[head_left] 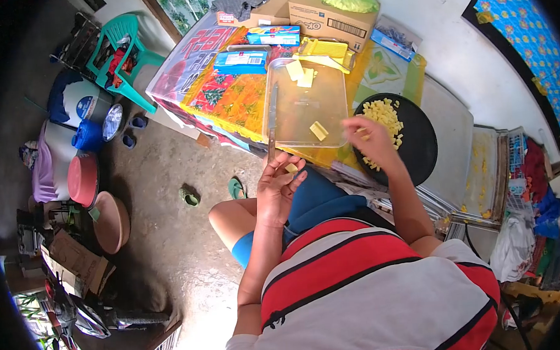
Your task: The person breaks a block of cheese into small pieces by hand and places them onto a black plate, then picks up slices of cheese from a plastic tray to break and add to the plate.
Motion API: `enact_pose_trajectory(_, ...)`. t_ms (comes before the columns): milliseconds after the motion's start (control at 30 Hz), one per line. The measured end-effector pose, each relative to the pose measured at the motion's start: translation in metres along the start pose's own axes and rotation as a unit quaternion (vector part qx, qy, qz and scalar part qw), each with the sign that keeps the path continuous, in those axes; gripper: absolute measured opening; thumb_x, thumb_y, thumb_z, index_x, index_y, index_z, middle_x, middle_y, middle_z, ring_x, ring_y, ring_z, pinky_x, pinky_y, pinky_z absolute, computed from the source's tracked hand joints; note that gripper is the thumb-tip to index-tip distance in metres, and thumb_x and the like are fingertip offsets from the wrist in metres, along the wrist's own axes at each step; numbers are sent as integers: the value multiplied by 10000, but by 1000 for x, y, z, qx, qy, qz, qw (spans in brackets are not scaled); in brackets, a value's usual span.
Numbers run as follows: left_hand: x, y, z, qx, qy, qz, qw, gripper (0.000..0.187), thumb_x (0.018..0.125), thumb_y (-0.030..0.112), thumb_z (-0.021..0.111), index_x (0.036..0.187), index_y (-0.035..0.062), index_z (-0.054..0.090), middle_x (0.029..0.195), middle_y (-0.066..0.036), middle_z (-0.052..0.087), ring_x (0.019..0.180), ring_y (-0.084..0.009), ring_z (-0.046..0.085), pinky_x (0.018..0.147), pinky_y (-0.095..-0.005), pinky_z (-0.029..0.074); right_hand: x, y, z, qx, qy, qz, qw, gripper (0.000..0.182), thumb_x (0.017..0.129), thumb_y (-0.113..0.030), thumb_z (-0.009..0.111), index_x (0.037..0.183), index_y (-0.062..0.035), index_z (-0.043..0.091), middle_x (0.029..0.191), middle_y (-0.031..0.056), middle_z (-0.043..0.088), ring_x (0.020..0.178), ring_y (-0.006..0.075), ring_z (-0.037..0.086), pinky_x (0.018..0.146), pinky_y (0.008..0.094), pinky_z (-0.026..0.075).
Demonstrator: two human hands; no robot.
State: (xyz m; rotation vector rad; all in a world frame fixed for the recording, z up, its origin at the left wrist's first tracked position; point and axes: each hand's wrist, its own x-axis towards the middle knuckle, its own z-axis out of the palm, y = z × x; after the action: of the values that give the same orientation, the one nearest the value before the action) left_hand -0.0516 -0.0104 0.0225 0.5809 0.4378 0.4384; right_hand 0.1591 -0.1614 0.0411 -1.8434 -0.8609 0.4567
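Observation:
My left hand [278,189] is turned palm up near my lap, fingers curled round a small pale-yellow cheese-like piece [291,168]. A knife [273,117] lies along the left side of a clear plastic tray [333,101], its handle reaching my left fingertips. Smeared by motion, my right hand [373,142] hovers between the tray and a round black pan [422,144]. Small yellow cubes [384,118] are heaped on the pan's left side. On the tray sit a cut yellow block [318,131] and flat yellow slices [301,73].
Behind the tray are a yellow slotted rack [327,51], blue boxes [242,62] and a cardboard carton [328,21]. A green plastic chair [125,56] stands left of the table. Basins [83,179] and slippers [236,188] are on the floor.

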Motion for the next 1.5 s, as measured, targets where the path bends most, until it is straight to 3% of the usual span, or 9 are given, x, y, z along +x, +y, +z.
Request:
enact_pose_trajectory(133, -4, 1, 8, 28, 10, 9, 1000, 284, 889, 6, 535, 1171, 2, 497, 1134, -158, 588, 1023, -247, 618, 859, -354, 544, -16, -51, 44, 52, -125, -158, 978, 284, 795, -155, 701, 1047, -39, 640, 959, 92, 653, 877, 226, 629, 767, 330, 481)
enact_pose_trajectory(233, -6, 1, 5, 48, 12, 7, 999, 253, 913, 71, 563, 1151, 3, 512, 1077, -149, 619, 939, -224, 648, 818, -336, 558, -18, -57, 65, -33, -99, -226, 968, 279, 762, -131, 704, 1023, -54, 642, 907, 105, 627, 852, 273, 619, 755, 348, 487)
enact_pose_trajectory(333, -7, 0, 3, 52, 18, 2, 998, 212, 922, 103, 571, 1102, -5, 544, 991, -139, 649, 854, -206, 666, 773, -324, 568, -14, -49, 73, -39, -96, -230, 968, 278, 771, -133, 702, 1036, -71, 646, 913, 107, 623, 844, 262, 620, 727, 342, 493)
enact_pose_trajectory(633, -8, -2, 1, 83, -13, 4, 996, 190, 941, 157, 557, 979, -25, 598, 879, -126, 669, 739, -192, 676, 717, -325, 579, -17, -39, 77, 166, -153, -88, 970, 239, 835, -103, 668, 1052, -8, 639, 917, 50, 621, 785, 87, 599, 641, 223, 488)
enact_pose_trajectory(967, -8, -2, -2, 96, -12, -3, 995, 243, 965, 231, 505, 1001, 11, 600, 887, -140, 679, 765, -236, 682, 696, -354, 580, -17, -26, 82, 333, -203, 42, 920, 249, 873, -92, 631, 1104, 0, 612, 965, 64, 653, 851, 102, 614, 704, 254, 507)
enact_pose_trajectory(1133, -7, -7, -1, 101, 10, 46, 994, 169, 923, 180, 581, 1021, 45, 609, 907, -80, 664, 828, -194, 665, 667, -312, 562, -16, -26, 82, 484, -154, 135, 851, 231, 901, -113, 600, 1113, -21, 583, 1013, 72, 636, 898, 157, 628, 776, 306, 524)
enact_pose_trajectory(1233, -4, -12, -4, 137, 23, 86, 987, 154, 884, 114, 631, 1028, 63, 614, 899, -41, 647, 813, -145, 633, 636, -274, 534, -18, -34, 76, 477, -152, 178, 847, 218, 912, -93, 579, 1117, -20, 572, 1052, 117, 626, 946, 215, 643, 809, 347, 540)
enact_pose_trajectory(1333, -3, -14, -2, 210, 6, 134, 968, 184, 857, 62, 657, 1037, 66, 616, 895, -23, 637, 786, -105, 594, 615, -239, 503, -21, -25, 82, 517, -198, 163, 816, 196, 905, -127, 602, 1080, -42, 581, 1033, 84, 627, 905, 180, 638, 789, 332, 537)
enact_pose_trajectory(1500, -2, -16, -3, 297, -10, 169, 940, 309, 821, 19, 680, 1118, 65, 608, 930, -22, 626, 787, -79, 565, 620, -209, 478, -21, -23, 85, 537, -161, 162, 812, 184, 887, -82, 610, 1066, -45, 585, 978, 78, 638, 879, 177, 640, 792, 332, 538)
